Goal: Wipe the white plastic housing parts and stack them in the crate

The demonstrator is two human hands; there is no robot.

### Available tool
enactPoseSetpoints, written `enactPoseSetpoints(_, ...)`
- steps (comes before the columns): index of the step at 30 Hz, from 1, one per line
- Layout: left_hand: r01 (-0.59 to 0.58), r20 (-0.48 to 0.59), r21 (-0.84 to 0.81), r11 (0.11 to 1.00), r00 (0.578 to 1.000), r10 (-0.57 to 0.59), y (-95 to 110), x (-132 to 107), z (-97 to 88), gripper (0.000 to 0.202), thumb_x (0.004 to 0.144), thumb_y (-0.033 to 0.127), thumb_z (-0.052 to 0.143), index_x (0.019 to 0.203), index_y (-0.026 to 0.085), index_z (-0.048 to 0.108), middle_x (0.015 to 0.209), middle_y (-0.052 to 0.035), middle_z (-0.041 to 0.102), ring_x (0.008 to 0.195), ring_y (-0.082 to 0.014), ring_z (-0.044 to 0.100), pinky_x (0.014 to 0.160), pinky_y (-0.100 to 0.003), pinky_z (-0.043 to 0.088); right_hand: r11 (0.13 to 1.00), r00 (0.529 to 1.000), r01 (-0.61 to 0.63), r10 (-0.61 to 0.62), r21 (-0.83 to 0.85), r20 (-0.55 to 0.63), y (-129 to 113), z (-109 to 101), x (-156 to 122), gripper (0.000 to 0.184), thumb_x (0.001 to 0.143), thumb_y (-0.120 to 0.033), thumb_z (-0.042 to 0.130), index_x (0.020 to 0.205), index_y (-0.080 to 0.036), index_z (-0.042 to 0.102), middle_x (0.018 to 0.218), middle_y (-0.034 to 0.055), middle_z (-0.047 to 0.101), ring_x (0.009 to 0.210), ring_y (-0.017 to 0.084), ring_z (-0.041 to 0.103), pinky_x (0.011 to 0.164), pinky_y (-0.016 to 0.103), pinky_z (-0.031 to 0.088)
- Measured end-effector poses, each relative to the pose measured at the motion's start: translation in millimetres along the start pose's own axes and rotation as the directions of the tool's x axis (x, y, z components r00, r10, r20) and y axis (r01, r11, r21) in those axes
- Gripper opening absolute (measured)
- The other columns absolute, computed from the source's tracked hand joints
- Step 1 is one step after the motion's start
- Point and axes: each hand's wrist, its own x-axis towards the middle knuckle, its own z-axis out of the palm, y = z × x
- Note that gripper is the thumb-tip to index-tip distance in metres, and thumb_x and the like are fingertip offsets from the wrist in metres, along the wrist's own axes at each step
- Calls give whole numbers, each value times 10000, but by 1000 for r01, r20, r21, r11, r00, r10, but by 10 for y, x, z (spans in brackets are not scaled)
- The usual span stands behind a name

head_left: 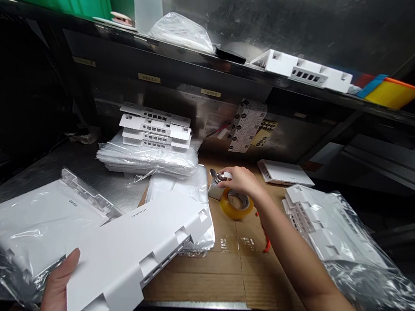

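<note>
My left hand [55, 300] grips a white plastic router cover [128, 248] marked HUAWEI, thumb on its top face. It is tilted, with port cutouts along the near edge. My right hand [241, 179] reaches out over the cardboard [208, 281]. Its fingers are pinched at a small shiny metal piece [216, 176] with something white; what they hold is not clear. Just below that hand lies a roll of yellow tape [233, 212]. Behind the held cover is a pile of clear plastic bags [175, 182].
Several white covers [154, 126] are stacked on plastic bags at the back. Bagged covers [38, 226] lie left, and another bagged stack [335, 240] lies right. A white cover [285, 172] rests behind that stack. The overhead shelf [180, 53] holds a bottle [148, 6] and a cover [301, 71].
</note>
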Motion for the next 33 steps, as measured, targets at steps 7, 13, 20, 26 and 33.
enactPoseSetpoints(7,-29,-45,72,997,998,32,-16,-233,205,365,984,270,418,1237,125,636,648,-38,774,562,-293,752,625,-456,669,999,999,-20,19,-29,-26,10,40,28,374,730,-515,823,1040,-312,768,970,34,793,922,266,699,646,288,368)
enactPoseSetpoints(13,-41,-41,19,999,998,42,-32,-181,126,303,959,261,475,1208,178,627,601,10,753,550,-279,749,622,-429,671,1000,999,-16,16,-5,-29,33,53,-2,399,750,-513,812,1100,-331,753,1018,18,793,969,256,702,676,278,390)
enactPoseSetpoints(20,-68,-22,14,998,997,68,-69,-128,29,156,934,269,530,1024,223,650,664,35,778,452,-229,708,615,-394,673,1000,1000,-2,2,18,-26,19,46,-2,404,749,-486,817,1113,-324,752,1018,17,794,961,257,702,694,281,406)
enactPoseSetpoints(26,-66,-56,26,997,996,68,-64,-144,61,235,936,275,537,1132,211,649,647,34,772,475,-242,719,616,-406,675,998,999,2,1,69,-32,59,66,19,431,729,-466,835,1125,-317,752,1039,34,792,990,282,696,734,299,420)
enactPoseSetpoints(33,-68,0,62,996,998,68,-56,-233,160,451,957,249,460,1388,135,531,601,7,754,577,-290,756,638,-447,671,953,999,16,-1,304,-48,134,93,17,526,637,-413,900,1117,-291,724,1044,34,754,1004,271,660,855,341,456)
